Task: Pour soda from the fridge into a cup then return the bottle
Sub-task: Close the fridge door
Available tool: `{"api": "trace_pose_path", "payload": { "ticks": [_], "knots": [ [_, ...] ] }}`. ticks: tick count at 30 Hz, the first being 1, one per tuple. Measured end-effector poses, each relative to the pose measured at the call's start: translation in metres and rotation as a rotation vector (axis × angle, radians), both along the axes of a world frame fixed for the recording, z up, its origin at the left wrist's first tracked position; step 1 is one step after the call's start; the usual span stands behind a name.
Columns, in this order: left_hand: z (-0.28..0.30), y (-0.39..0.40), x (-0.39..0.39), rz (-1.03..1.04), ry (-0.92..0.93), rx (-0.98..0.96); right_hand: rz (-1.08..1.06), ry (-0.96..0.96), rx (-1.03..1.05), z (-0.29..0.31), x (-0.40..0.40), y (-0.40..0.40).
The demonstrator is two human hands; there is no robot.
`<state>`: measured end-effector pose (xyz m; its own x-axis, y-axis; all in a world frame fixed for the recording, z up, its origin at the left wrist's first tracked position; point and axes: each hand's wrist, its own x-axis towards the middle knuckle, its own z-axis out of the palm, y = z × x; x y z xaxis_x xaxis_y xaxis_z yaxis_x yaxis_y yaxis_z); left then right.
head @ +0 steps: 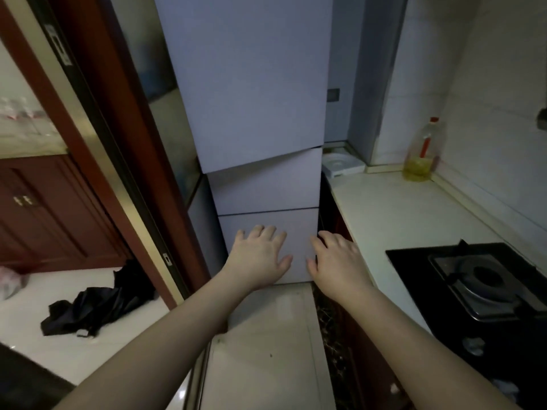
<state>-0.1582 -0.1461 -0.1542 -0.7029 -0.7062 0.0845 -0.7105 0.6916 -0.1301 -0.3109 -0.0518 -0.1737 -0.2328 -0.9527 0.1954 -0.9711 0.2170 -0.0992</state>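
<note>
A tall pale grey fridge (251, 84) with three stacked doors stands straight ahead, and all its doors look shut. My left hand (260, 255) is stretched out in front of the lowest door with fingers spread and nothing in it. My right hand (337, 258) is held out beside it near the fridge's right edge, fingers apart and empty. No soda bottle and no cup are in view.
A white counter (399, 217) runs along the right, with an oil bottle (421, 155) at the back, a white tray (343, 165) beside the fridge and a black gas hob (479, 285) nearer me. A sliding door frame (124, 161) stands left, dark cloth (97, 306) on the floor.
</note>
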Motion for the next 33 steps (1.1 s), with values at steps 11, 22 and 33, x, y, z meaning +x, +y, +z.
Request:
{"api": "trace_pose_path", "payload": {
  "ticks": [11,22,33],
  "knots": [
    [0.019,-0.110,-0.003,0.065,0.054,-0.055,0.089,0.026,-0.022,0.026,-0.013,-0.126],
    [0.030,-0.251,0.021,0.071,0.113,-0.119,0.090,0.056,-0.046,0.042,0.016,-0.269],
    [0.051,-0.349,0.034,0.073,0.148,-0.196,0.081,0.072,-0.152,0.069,0.032,-0.371]
  ]
}}
